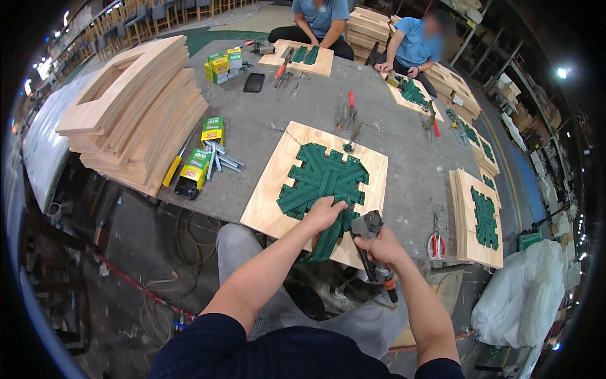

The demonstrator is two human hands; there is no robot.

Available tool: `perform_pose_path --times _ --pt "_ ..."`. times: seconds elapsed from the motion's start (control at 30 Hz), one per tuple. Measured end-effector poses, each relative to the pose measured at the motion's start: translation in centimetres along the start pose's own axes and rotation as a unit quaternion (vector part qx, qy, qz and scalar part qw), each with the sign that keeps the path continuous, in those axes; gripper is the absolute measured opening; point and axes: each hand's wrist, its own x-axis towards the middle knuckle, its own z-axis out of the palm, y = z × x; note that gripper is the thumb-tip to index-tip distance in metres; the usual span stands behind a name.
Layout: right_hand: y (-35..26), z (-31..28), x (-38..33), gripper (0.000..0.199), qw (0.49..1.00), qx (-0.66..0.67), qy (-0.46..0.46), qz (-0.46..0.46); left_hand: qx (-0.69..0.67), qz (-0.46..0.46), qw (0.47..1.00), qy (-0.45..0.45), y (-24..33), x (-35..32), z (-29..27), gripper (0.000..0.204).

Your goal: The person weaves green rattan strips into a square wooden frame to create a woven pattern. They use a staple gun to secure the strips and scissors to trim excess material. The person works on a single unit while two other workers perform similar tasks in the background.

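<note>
A square plywood board [271, 205] lies at the table's near edge. Crossed green webbing straps [325, 177] cover its middle. My left hand [325, 213] is closed on the green webbing at the near side, its fingers pinching the strap. From there a loose strap length [327, 245] hangs over the board's near edge. My right hand [383, 246] grips a pneumatic staple gun [367, 223] by its handle, just right of the strap. The gun's nose is hidden, so I cannot tell whether it touches the board. An orange hose fitting [391, 292] sits at the handle's lower end.
Stacked wooden frames [142, 104], staple boxes [213, 131], loose staple strips [224, 158] and a yellow-handled screwdriver [172, 170] are left. Red-handled scissors [436, 243] and webbed boards [485, 215] lie right. Red-handled pliers [351, 101] are beyond my board. Two people work across the table.
</note>
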Motion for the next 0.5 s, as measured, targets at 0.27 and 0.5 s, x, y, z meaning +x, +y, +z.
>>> perform_pose_path --times 0.27,0.5 --pt "0.4 -0.1 0.0 0.026 0.999 0.030 -0.007 -0.010 -0.014 0.002 1.000 0.004 -0.1 0.0 0.3 0.039" --pt "3.0 -5.5 0.8 0.027 0.979 0.174 0.110 -0.015 -0.014 -0.024 1.000 -0.011 0.1 -0.4 -0.1 0.034"
